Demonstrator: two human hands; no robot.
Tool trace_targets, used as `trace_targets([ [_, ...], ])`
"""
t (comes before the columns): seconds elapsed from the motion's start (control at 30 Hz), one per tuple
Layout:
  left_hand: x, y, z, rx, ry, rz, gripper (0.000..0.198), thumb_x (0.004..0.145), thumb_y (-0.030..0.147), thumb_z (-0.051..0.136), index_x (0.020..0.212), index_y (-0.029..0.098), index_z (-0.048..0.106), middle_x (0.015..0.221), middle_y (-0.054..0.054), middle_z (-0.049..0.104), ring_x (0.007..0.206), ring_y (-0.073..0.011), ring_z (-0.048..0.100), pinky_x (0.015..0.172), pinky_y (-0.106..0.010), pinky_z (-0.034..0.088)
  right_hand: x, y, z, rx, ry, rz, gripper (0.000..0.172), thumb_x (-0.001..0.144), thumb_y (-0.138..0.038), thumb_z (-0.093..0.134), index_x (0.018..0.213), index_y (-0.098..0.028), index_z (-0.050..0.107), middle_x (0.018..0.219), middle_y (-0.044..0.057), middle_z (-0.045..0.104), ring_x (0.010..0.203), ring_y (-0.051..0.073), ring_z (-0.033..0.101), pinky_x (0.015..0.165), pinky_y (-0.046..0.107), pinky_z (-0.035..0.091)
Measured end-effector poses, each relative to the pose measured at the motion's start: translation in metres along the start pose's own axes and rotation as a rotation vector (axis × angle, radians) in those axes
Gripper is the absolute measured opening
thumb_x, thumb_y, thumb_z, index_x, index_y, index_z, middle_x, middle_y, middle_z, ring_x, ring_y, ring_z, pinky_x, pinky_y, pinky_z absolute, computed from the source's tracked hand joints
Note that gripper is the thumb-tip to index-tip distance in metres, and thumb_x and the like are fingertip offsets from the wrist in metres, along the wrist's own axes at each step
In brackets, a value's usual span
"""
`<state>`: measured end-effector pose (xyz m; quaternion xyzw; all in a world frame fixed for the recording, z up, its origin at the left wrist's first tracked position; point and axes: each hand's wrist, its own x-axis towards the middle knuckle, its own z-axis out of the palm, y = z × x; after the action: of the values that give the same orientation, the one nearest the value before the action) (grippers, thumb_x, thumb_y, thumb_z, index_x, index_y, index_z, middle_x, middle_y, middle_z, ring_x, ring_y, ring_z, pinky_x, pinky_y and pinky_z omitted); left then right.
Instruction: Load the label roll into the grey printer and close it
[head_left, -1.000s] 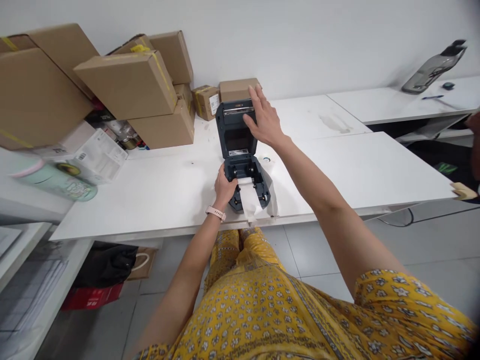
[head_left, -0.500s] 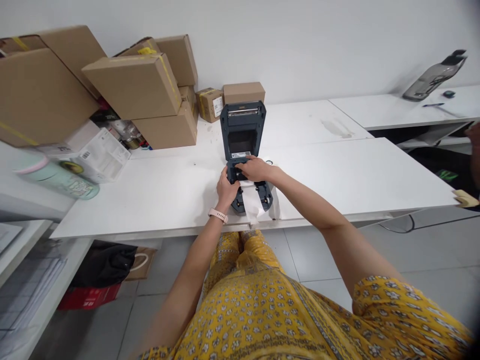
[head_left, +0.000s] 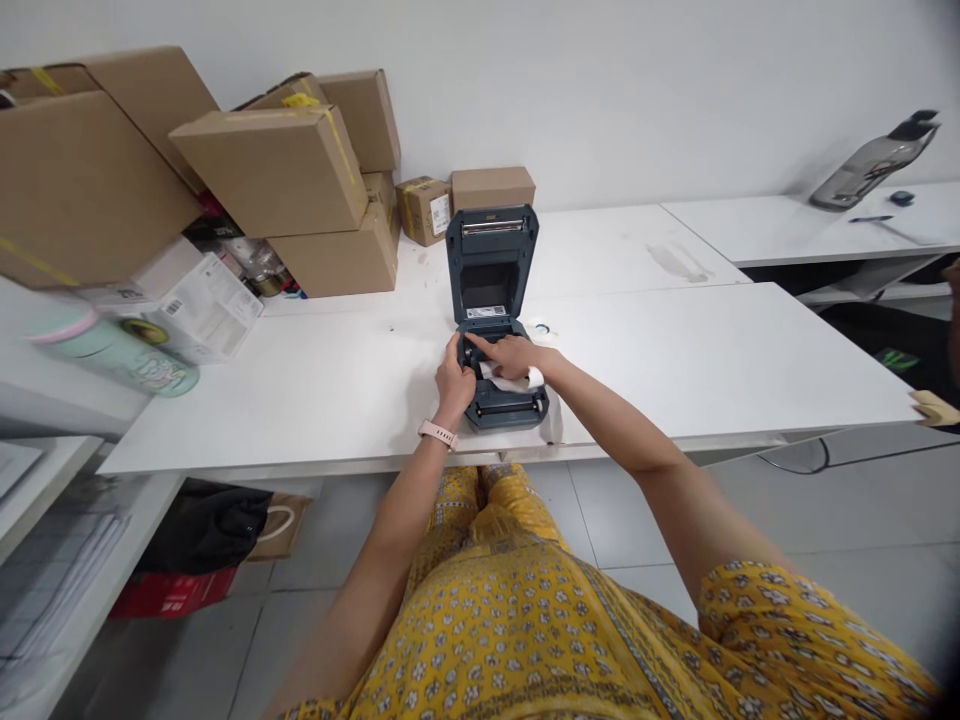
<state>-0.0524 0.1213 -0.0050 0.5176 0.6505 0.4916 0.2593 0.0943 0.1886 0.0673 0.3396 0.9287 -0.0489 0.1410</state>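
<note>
A dark label printer (head_left: 491, 260) stands open on the white table (head_left: 675, 350), its lid tipped back. My left hand (head_left: 454, 378) grips the printer's left side, fingers curled against the body. My right hand (head_left: 510, 355) reaches inside the open bay and rests on the white paper roll (head_left: 517, 380), fingers bent over it. The roll sits in the bay under my palm, mostly hidden. The front roller bar of the printer shows below my hands.
Cardboard boxes (head_left: 270, 170) are stacked at the back left, with white packages (head_left: 195, 305) and a green bottle (head_left: 112, 355) beside them. A small tape ring (head_left: 541, 328) lies right of the printer. A grey bottle (head_left: 870, 165) stands on the far right table. Bags (head_left: 210, 525) sit under the table.
My right hand came down from the printer's lid into the bay. The white paper strip that hung over the front is now drawn back inside under my right hand.
</note>
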Motion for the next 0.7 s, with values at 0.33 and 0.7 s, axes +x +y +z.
trace_targets([
  [0.33,0.001,-0.007,0.002,-0.052,0.018,0.004,0.081,0.077,0.001,0.056,0.153,0.03,0.051,0.154,-0.003,0.061,0.142,-0.0265,0.059,0.125,-0.048,0.042,-0.019,0.034,-0.007,0.539,0.292,-0.218,0.081,0.088,-0.028,0.071,0.162,-0.021,0.038,0.127,0.012,0.074,0.107,0.027,0.072,0.095,0.043,0.057],
  [0.7,-0.001,-0.007,0.002,-0.02,0.037,0.004,0.076,0.077,0.0,0.055,0.148,0.027,0.057,0.15,-0.005,0.065,0.137,-0.0268,0.063,0.124,-0.049,0.044,-0.138,0.098,0.098,1.246,0.758,0.238,0.048,0.067,-0.046,0.09,0.106,-0.025,0.071,0.112,0.006,0.072,0.099,0.023,0.067,0.104,0.05,0.053],
])
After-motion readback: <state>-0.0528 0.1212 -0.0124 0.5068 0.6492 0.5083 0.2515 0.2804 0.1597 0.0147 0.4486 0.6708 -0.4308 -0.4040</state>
